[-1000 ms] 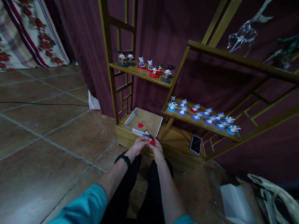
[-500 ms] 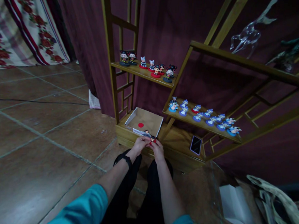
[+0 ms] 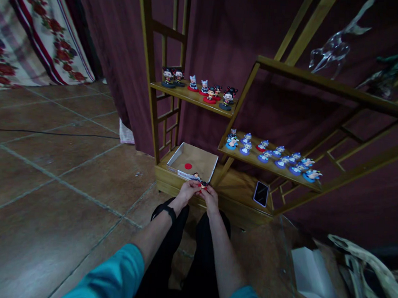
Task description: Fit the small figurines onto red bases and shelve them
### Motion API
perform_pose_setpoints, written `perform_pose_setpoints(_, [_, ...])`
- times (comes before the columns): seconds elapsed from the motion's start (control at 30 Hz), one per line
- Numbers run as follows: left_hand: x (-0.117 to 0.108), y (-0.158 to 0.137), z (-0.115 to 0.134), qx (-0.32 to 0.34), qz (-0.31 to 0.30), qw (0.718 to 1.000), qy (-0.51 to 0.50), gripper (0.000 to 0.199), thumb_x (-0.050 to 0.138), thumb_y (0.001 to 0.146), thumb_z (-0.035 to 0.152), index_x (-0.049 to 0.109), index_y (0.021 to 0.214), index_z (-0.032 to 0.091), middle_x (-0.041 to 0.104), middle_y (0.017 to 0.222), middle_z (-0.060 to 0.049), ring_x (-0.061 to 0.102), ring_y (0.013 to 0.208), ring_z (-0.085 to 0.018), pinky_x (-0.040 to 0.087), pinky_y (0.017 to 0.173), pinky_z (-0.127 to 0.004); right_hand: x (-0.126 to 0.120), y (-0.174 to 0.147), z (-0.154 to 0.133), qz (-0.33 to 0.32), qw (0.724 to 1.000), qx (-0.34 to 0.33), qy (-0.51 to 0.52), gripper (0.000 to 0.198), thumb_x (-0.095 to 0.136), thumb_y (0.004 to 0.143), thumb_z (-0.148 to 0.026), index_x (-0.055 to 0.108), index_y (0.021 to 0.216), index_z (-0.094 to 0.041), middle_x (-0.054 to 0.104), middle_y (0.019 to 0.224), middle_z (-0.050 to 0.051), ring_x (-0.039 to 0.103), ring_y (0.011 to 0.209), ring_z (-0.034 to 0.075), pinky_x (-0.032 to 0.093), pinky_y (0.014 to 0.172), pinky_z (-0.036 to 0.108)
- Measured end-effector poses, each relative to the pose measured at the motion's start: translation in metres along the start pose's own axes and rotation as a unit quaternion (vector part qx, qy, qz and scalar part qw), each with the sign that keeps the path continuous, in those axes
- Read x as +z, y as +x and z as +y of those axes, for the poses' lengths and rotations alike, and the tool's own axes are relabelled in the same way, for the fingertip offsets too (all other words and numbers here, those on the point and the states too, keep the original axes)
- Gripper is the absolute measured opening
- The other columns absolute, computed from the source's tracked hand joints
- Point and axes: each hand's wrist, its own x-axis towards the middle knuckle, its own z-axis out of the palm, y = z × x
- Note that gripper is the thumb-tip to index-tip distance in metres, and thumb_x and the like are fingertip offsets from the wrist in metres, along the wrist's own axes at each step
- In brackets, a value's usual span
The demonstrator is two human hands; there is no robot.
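Figurine with a red base — small, dark-haired, held between both hands just in front of the near wall of the cardboard box. Left hand pinches it from the left side, fingers closed on it; right hand does the same from the right, fingertips closed on the base. Hands touch each other at the figurine. Black band on the left wrist, teal sleeves on both arms.

Box sits open on the bottom board of the wooden shelf unit, holding a loose red disc and another small figure near its front wall. Phone lies flat on the same board, to the right, well apart from the hands. Middle shelf carries a row of blue-based figurines; the upper left shelf carries red- and dark-based figurines. Glass ornament up top right — detail too blurred. Floral cloth hangs far left over the tiled floor.
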Motion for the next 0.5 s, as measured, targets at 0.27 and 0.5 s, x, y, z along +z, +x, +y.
perform_pose_setpoints(0.27, [-0.0003, 0.0008, -0.001, 0.01, 0.003, 1.0, 0.013, 0.031, 0.074, 0.052, 0.02, 0.061, 0.078, 0.01, 0.06, 0.057, 0.0, 0.053, 0.047, -0.008, 0.044, 0.051, -0.022, -0.0017, 0.0033, 0.0028, 0.001, 1.0, 0.01, 0.002, 0.031, 0.067, 0.058, -0.027, 0.064, 0.088, -0.017, 0.068, 0.088, 0.003, 0.062, 0.072, 0.015, 0.052, 0.07, 0.031])
perform_pose_setpoints(0.5, [-0.0011, 0.0017, -0.0011, 0.009, 0.008, 1.0, -0.002, 0.033, 0.075, 0.05, 0.021, 0.06, 0.077, 0.01, 0.061, 0.06, -0.001, 0.055, 0.05, -0.009, 0.044, 0.052, -0.022, -0.0041, 0.0045, 0.0059, 0.018, 1.0, 0.013, 0.012, 0.031, 0.068, 0.059, -0.03, 0.065, 0.087, -0.016, 0.068, 0.088, 0.004, 0.063, 0.077, 0.017, 0.052, 0.073, 0.034])
